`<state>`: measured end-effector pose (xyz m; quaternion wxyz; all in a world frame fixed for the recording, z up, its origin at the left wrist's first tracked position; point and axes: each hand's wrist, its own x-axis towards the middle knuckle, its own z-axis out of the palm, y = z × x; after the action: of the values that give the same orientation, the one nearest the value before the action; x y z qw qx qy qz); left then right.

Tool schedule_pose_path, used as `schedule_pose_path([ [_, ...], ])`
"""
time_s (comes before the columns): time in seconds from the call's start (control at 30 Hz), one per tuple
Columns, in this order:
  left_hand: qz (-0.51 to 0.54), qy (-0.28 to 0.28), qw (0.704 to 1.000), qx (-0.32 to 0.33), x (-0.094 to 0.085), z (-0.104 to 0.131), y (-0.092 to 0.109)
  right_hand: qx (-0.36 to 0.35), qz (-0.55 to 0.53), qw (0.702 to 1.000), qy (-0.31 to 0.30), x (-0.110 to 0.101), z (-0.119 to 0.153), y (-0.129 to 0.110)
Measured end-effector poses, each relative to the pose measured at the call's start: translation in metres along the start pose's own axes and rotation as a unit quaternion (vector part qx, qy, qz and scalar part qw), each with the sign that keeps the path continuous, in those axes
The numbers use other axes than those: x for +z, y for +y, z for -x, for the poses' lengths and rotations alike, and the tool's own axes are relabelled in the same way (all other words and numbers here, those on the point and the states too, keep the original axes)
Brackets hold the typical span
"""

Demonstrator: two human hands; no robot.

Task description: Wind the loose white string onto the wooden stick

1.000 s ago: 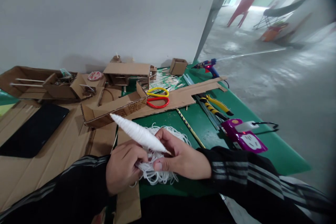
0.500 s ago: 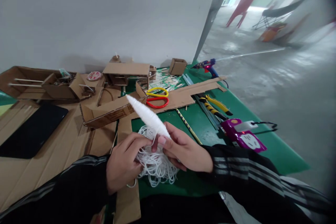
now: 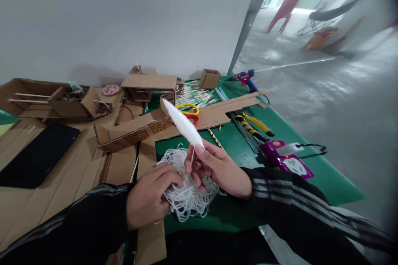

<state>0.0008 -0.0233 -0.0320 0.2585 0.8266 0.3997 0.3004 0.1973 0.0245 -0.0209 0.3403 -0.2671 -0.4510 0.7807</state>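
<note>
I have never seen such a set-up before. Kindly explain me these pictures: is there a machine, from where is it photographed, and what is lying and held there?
There is no robot here: a person works with two bare hands. Every picture comes from one camera on this person's head, looking forward and down.

The right hand holds a white, thread-wound piece, thick in the middle and pointed at its far end. The left hand is at a loose pile of white cord; its exact grip is hidden.

On the green table lie cut cardboard pieces, including an open tray. Beyond the hands are yellow and red looped handles. Farther right are pliers, a blue glue gun and a purple power socket block.
</note>
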Motion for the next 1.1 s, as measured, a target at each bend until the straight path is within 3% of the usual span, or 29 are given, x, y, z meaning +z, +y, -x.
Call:
schedule_pose_path([
  [0.13, 0.002, -0.010, 0.997, -0.078, 0.000, -0.001, 0.003, -0.020, -0.016, 1.000, 0.010, -0.001, 0.000, 0.003],
  [0.4, 0.048, 0.021, 0.988, -0.147, 0.001, -0.004, 0.005, -0.055, 0.064, 0.996, 0.007, 0.005, 0.002, 0.001],
  [0.67, 0.279, -0.004, 0.933, -0.226, -0.001, -0.009, 0.008, -0.016, 0.078, 0.996, -0.032, 0.004, 0.003, 0.010],
  [1.0, 0.314, 0.007, 0.913, -0.261, 0.003, -0.008, -0.002, 0.033, 0.226, 0.973, -0.023, 0.006, 0.006, 0.010],
  [1.1, 0.379, -0.022, 0.874, -0.305, 0.000, -0.010, -0.002, 0.037, 0.261, 0.964, -0.029, 0.004, 0.006, 0.008],
])
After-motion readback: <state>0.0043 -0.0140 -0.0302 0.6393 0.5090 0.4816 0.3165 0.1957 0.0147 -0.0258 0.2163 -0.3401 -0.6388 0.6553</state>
